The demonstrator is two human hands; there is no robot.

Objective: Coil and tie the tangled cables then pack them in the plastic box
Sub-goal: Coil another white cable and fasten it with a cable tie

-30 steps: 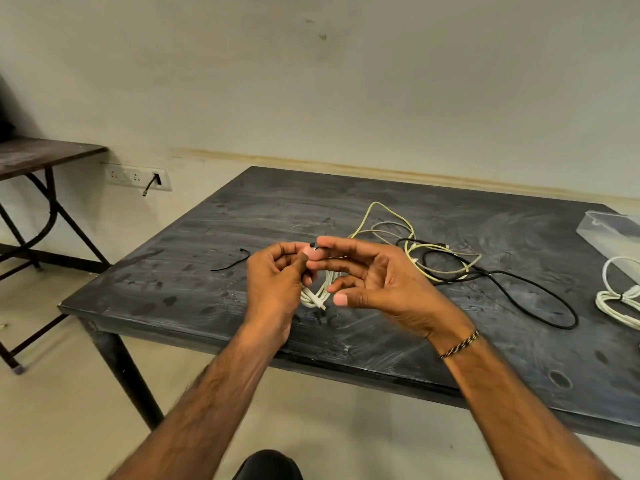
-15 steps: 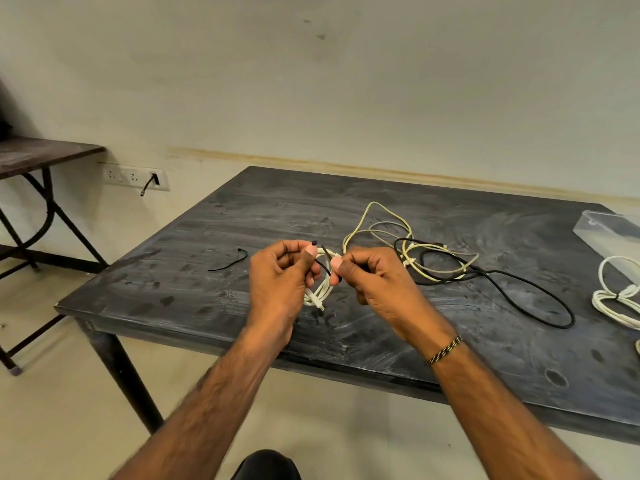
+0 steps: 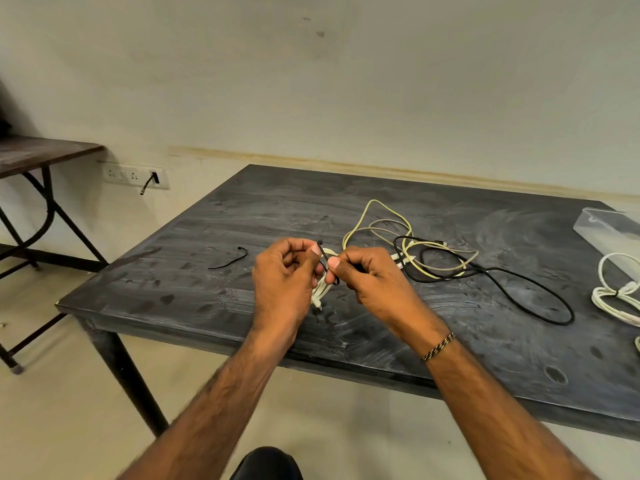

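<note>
Head view is the only one here, so: both hands are up over the near edge of the table (image 3: 346, 209), working on a small white cable bundle (image 3: 320, 289). The left hand (image 3: 282, 271) has its fingers curled in, thumb and forefinger pinching the upper end of a thin black tie (image 3: 323, 254); the right hand (image 3: 367, 277) is curled the same way and pinches the tie's other part right beside it, thumbs almost touching. Looks to me like the tie is getting wrapped or twisted round the coil, not closed yet. The bundle hangs below the fingers with its long axis roughly up-down, leaning a bit, loose ends pointing down toward the near edge. Progress-wise I'd say under halfway: one white coil (image 3: 620, 296) already tied sits at the right edge, just near the plastic box (image 3: 602, 230) at the far right corner, but not in it as far as I can tell. A messy pile of yellow, grey and black cables (image 3: 440, 261) lies mid-table, with the black one looping out toward the right. A spare black tie (image 3: 230, 259) lies toward the left edge. So finishing this tie, sorting the pile, and packing are all left.
</note>
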